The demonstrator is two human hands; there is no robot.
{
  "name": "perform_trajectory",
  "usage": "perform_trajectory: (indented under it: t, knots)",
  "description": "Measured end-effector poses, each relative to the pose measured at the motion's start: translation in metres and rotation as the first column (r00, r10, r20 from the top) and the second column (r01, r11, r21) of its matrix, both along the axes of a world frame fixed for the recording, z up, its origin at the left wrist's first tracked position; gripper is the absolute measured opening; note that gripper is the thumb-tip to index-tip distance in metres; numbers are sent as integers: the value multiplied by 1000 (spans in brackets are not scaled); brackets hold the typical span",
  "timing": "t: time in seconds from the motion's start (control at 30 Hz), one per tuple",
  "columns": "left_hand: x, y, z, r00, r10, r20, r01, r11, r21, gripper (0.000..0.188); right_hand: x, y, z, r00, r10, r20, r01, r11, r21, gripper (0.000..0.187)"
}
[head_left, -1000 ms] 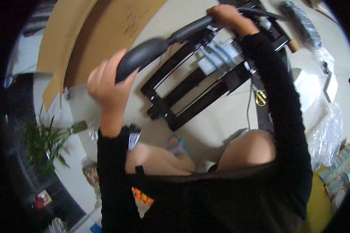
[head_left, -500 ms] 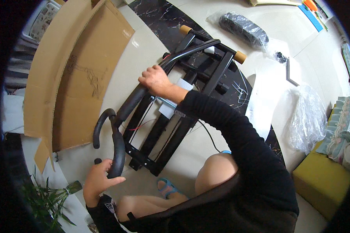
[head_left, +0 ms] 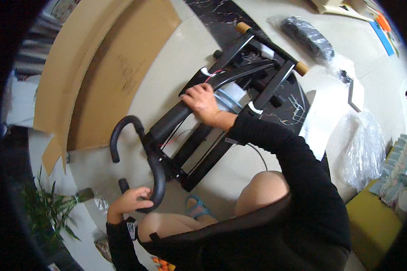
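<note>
My right hand [head_left: 204, 106] is wrapped round the thick black post of a curved handlebar [head_left: 158, 183], partway along it. My left hand [head_left: 132, 202] curls its fingers and thumb at the bar's near lower bend, covering part of it. The bar's other horn hooks away to the left. Below the post lies a black metal frame [head_left: 205, 165] with two long rails and tan end caps on its far crossbar. The post's bent far end reaches over the frame, between the rails. A silvery cylinder [head_left: 228, 100] and thin red wire [head_left: 172, 139] show beneath.
A large opened cardboard box [head_left: 122, 72] stands to the left, a potted plant [head_left: 54, 203] nearer. Far right lie a plastic-wrapped black part [head_left: 307, 38], crumpled clear plastic [head_left: 364, 149] and a wire rack [head_left: 296, 108]. A yellow-green seat [head_left: 375, 221] is at right.
The view has shifted, so most things appear further right. The post's far end has come back from the far crossbar to between the rails. Both hands stay at the handlebar.
</note>
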State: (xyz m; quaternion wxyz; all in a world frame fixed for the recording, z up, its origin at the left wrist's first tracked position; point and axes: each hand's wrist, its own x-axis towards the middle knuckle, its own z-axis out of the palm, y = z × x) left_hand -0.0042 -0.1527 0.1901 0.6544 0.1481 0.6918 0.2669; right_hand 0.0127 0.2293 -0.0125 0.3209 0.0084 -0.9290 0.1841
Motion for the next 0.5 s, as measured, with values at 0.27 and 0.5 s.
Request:
perform_trajectory:
  t: [0.27,0.5]
  knots:
    - [-11,7,-18,993,-89,-76,89,996,-6,37,4,9,3,995,-2,-97,1,1000,-10,31]
    - [-40,-23,-46,359,568,-741,-370,815,446,14,6,11,13,993,-13,-120,12,1000,-14,36]
